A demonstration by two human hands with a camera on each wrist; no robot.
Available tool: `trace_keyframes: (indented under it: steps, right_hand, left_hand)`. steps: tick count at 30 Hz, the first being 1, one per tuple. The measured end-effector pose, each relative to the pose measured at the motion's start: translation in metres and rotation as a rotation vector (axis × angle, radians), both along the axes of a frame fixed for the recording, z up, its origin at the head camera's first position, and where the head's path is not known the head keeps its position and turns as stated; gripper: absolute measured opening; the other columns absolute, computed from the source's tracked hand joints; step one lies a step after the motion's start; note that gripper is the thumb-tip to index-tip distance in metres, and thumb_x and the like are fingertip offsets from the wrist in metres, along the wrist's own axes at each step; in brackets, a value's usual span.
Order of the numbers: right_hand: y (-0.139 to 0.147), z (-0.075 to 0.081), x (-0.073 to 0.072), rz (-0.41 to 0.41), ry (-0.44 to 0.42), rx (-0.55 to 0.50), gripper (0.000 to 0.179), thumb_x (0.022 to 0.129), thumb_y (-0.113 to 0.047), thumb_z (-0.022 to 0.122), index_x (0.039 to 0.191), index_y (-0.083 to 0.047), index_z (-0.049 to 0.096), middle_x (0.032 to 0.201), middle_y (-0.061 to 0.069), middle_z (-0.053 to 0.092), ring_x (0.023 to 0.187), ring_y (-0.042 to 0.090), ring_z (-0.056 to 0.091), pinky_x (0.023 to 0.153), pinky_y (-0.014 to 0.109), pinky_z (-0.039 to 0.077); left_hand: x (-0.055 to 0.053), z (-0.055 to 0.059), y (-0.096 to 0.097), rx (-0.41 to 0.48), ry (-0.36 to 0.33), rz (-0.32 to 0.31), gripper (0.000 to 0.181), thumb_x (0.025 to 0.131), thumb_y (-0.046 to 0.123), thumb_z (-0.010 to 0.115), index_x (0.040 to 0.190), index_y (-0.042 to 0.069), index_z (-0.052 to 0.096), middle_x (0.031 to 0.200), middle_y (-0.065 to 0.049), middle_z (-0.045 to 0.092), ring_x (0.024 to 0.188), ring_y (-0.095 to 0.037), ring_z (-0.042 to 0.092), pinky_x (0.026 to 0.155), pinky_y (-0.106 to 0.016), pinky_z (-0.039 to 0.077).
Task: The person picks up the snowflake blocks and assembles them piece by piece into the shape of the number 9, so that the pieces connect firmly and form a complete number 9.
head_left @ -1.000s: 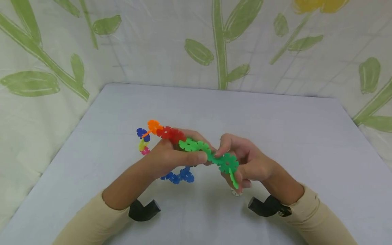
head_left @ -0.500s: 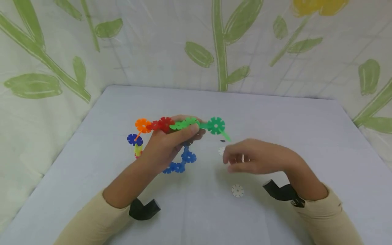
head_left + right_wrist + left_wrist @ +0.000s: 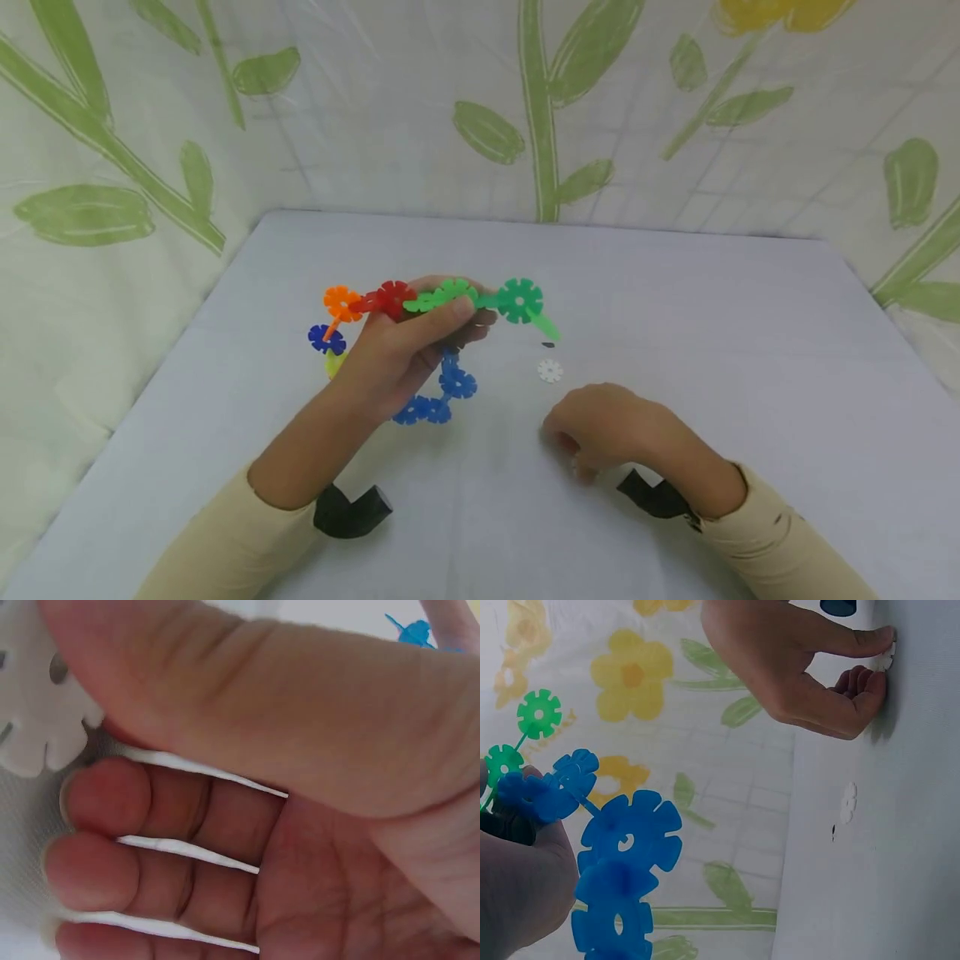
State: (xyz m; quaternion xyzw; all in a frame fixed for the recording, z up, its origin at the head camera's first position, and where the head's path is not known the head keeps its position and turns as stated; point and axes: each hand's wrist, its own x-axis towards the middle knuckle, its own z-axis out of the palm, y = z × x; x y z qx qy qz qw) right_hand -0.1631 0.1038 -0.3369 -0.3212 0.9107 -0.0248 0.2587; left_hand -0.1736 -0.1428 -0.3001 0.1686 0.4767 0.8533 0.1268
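Note:
My left hand (image 3: 405, 350) grips a chain of notched plastic snowflake discs, thumb on top. Along the chain run an orange disc (image 3: 342, 303), a red disc (image 3: 394, 298), light green discs (image 3: 454, 293) and a darker green disc (image 3: 519, 301). Blue discs (image 3: 619, 862) hang below the palm. Down at the tabletop, my right hand (image 3: 607, 423) pinches a white snowflake disc (image 3: 887, 657) between thumb and fingers. In the right wrist view, the thumb covers part of that white disc (image 3: 37, 697). A second white disc (image 3: 550, 371) lies flat beyond this hand.
A small dark piece (image 3: 548, 344) lies on the pale table (image 3: 712, 317) behind the second white disc. The hanging sheet (image 3: 390, 125) with painted plants stands along the table's back edge. Black wrist mounts (image 3: 352, 512) jut from both sleeves.
My right hand has let go of the chain's green end and come down to the white disc on the table. The left hand has drawn the chain back and to the left.

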Motion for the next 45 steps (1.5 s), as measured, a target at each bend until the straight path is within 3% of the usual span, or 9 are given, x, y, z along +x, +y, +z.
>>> trace_keyframes:
  steps: [4,9,13,17,21,27,36,41,45]
  right_hand:
    - [0.004,0.003,-0.004,-0.008,-0.024,-0.092,0.032,0.081,-0.008,0.081,0.074,-0.018,0.052,0.065,-0.007,0.050,0.060,0.011,0.046,0.058,0.029,0.041]
    - [0.021,0.024,-0.013,0.018,-0.068,-0.481,0.019,0.095,-0.017,0.071,0.086,-0.021,0.055,0.066,-0.010,0.055,0.055,0.007,0.053,0.053,0.026,0.046]
    - [0.035,0.047,-0.009,0.171,0.079,-0.791,0.017,0.094,-0.012,0.072,0.099,-0.024,0.060,0.079,-0.015,0.061,0.066,0.004,0.057,0.054,0.022,0.048]
    - [0.041,0.062,0.001,0.251,0.215,-0.948,0.030,0.087,0.001,0.075,0.105,-0.022,0.067,0.089,-0.016,0.064,0.074,0.002,0.058,0.059,0.018,0.048]
    - [0.038,0.068,0.009,0.239,0.242,-1.008,0.029,0.084,0.005,0.076,0.101,-0.018,0.070,0.085,-0.013,0.063,0.073,0.004,0.056,0.058,0.018,0.045]
    - [0.034,0.069,0.017,0.161,0.240,-0.990,0.027,0.085,0.001,0.077,0.095,-0.023,0.070,0.080,-0.018,0.061,0.067,0.002,0.055,0.054,0.018,0.046]
    - [0.032,0.070,0.022,0.115,0.303,-1.002,0.036,0.085,-0.003,0.079,0.114,-0.013,0.059,0.081,-0.017,0.058,0.065,0.002,0.054,0.055,0.018,0.046]
    - [0.028,0.070,0.025,0.223,0.351,-1.013,0.042,0.099,-0.026,0.065,0.135,-0.007,0.055,0.079,-0.015,0.058,0.070,-0.001,0.057,0.066,0.018,0.050]
    - [0.025,0.070,0.026,0.292,0.319,-1.029,0.044,0.101,-0.026,0.061,0.139,-0.005,0.056,0.080,-0.013,0.060,0.072,-0.003,0.058,0.069,0.018,0.053]
  left_hand:
    - [0.000,0.000,-0.001,0.004,0.014,-0.003,0.009,0.093,0.014,0.072,0.101,0.011,0.073,0.099,-0.007,0.073,0.095,-0.023,0.071,0.089,-0.034,0.055]
    - [0.000,0.001,-0.002,-0.059,0.064,-0.008,0.009,0.094,0.012,0.067,0.101,0.011,0.073,0.099,-0.008,0.072,0.096,-0.025,0.070,0.088,-0.034,0.055]
    - [0.002,0.003,-0.003,-0.130,0.109,-0.001,0.012,0.093,0.011,0.065,0.103,0.011,0.072,0.100,-0.008,0.072,0.095,-0.027,0.070,0.087,-0.036,0.056]
    - [0.003,0.004,-0.003,-0.154,0.115,0.002,0.012,0.092,0.014,0.069,0.104,0.012,0.073,0.100,-0.009,0.073,0.095,-0.028,0.070,0.087,-0.037,0.056]
    - [0.006,0.005,-0.003,-0.212,0.127,-0.004,0.016,0.092,0.010,0.065,0.106,0.013,0.072,0.102,-0.009,0.072,0.097,-0.031,0.068,0.085,-0.036,0.056]
    - [0.011,0.006,-0.001,-0.353,0.144,0.012,0.019,0.092,0.009,0.065,0.109,0.011,0.070,0.107,-0.011,0.072,0.099,-0.038,0.067,0.078,-0.034,0.056]
    - [0.014,0.008,0.000,-0.456,0.176,0.040,0.024,0.092,0.013,0.069,0.115,0.006,0.069,0.108,-0.011,0.072,0.100,-0.035,0.068,0.081,-0.039,0.057]
    - [0.012,0.009,-0.001,-0.414,0.188,0.003,0.021,0.091,0.010,0.067,0.112,0.007,0.070,0.104,-0.012,0.073,0.097,-0.035,0.068,0.074,-0.034,0.056]
    - [0.011,0.008,-0.003,-0.380,0.219,-0.039,0.017,0.090,0.012,0.069,0.107,0.009,0.072,0.101,-0.013,0.073,0.094,-0.037,0.068,0.072,-0.033,0.056]
